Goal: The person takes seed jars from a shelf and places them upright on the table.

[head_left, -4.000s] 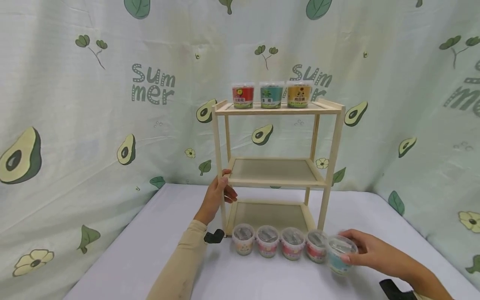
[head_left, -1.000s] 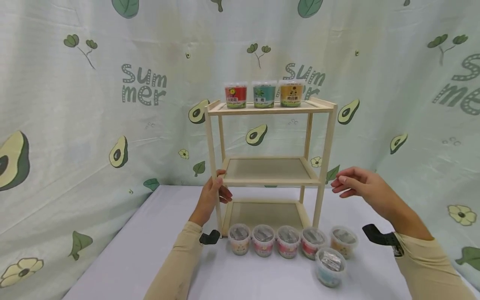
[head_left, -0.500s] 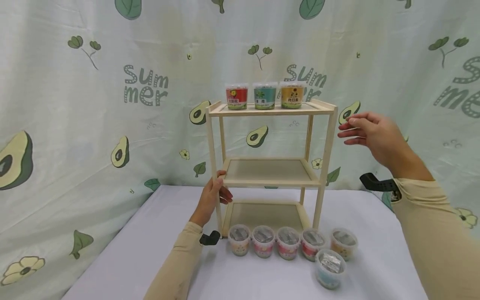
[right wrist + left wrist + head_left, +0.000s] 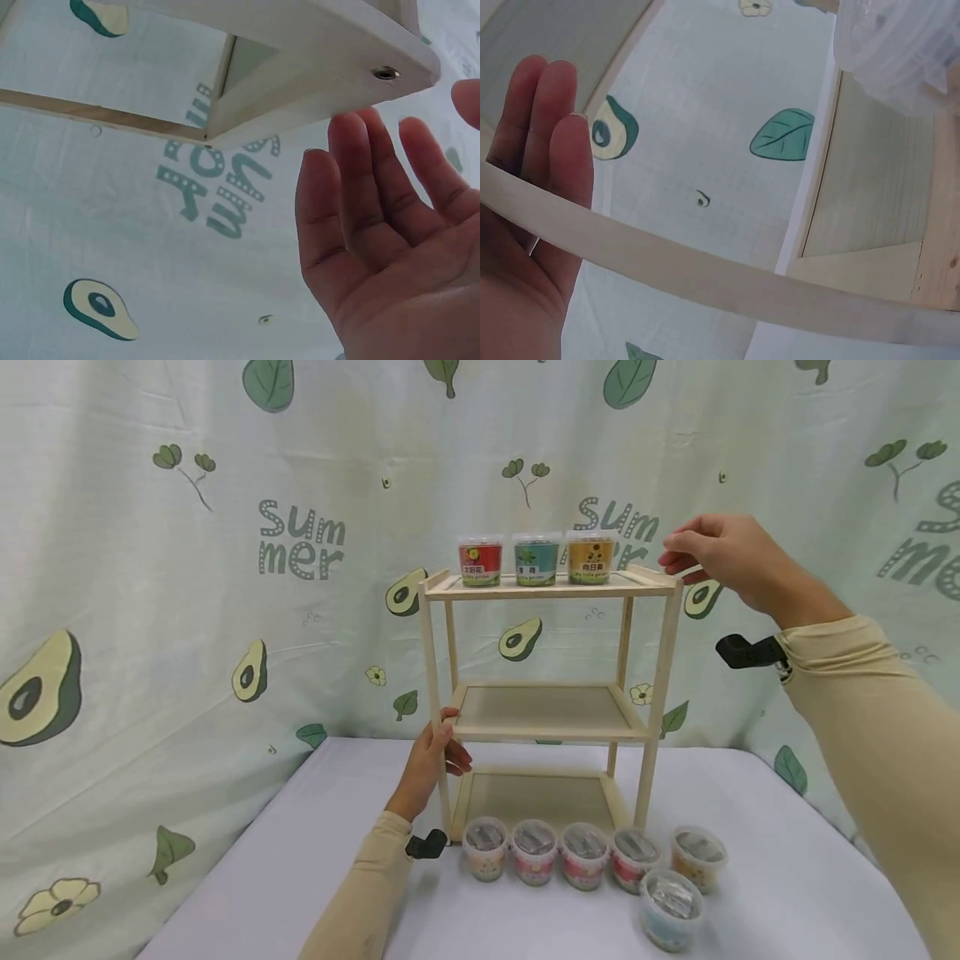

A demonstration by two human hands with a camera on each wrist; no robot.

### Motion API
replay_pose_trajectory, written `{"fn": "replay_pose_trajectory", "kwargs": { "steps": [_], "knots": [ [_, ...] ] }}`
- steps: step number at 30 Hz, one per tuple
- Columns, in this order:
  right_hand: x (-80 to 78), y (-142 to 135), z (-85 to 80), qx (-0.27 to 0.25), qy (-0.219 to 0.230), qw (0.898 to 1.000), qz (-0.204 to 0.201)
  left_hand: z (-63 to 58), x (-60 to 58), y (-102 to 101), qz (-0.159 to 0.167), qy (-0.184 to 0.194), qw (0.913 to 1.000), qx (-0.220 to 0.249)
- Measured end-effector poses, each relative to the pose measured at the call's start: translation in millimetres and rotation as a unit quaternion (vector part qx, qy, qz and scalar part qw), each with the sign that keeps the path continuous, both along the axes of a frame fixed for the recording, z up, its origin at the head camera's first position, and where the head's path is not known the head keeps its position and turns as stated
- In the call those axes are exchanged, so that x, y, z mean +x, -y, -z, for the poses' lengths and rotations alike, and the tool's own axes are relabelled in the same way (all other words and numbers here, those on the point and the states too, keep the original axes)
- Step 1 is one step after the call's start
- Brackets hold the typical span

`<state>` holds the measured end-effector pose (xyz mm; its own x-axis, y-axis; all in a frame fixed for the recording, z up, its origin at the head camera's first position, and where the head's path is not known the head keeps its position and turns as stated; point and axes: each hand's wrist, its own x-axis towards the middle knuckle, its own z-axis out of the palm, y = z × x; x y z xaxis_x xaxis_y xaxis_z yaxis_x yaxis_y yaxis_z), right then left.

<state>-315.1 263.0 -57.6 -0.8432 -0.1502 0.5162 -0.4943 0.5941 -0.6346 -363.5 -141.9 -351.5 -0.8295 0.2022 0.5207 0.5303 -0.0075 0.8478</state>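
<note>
A three-tier wooden shelf (image 4: pixel 551 732) stands on the white table. My left hand (image 4: pixel 429 764) grips its front left post at the middle tier; in the left wrist view the fingers (image 4: pixel 568 161) reach behind the post. Raised by the top right corner, my right hand (image 4: pixel 731 560) holds nothing; in the right wrist view its fingers (image 4: pixel 319 202) are loosely bent just under the shelf's end. On the top tier sit a red-labelled plant-kit cup (image 4: pixel 480 565), a teal one (image 4: pixel 536 563) and a yellow one (image 4: pixel 590 562).
Several lidded cups line the table before the shelf, from an orange-labelled cup (image 4: pixel 484 850) to a red one (image 4: pixel 633 860). A blue cup (image 4: pixel 670 910) and a yellow cup (image 4: pixel 697 857) stand to their right. A printed curtain (image 4: pixel 360 635) hangs behind.
Four seconds ago my right hand held the blue cup; that now stands released, in front of the row's right end. The right hand has risen to the top tier's height. My left hand keeps its place.
</note>
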Motion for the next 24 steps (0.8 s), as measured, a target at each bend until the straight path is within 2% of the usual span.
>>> {"fn": "replay_pose_trajectory", "kwargs": {
  "steps": [3,8,11,17,24],
  "knots": [
    [-3.8,6.5,-12.3,0.001,0.013,1.0,-0.021,-0.1,-0.8,-0.4,-0.004,-0.014,0.9999,0.006],
    [-8.7,17.9,-20.3,-0.068,0.047,0.994,-0.078,-0.4,-2.6,0.4,-0.004,-0.02,0.9998,0.003],
    [-10.4,25.1,-22.4,-0.09,0.065,0.99,-0.089,0.2,-2.7,1.0,-0.002,-0.018,0.9998,0.004],
    [-11.4,39.0,-32.7,-0.025,0.113,0.991,-0.071,2.3,-1.3,1.1,0.002,-0.005,1.0,0.007],
    [-10.8,52.3,-44.1,0.03,0.18,0.98,-0.083,0.9,1.1,0.5,-0.003,0.0,1.0,0.002]
  ]
}}
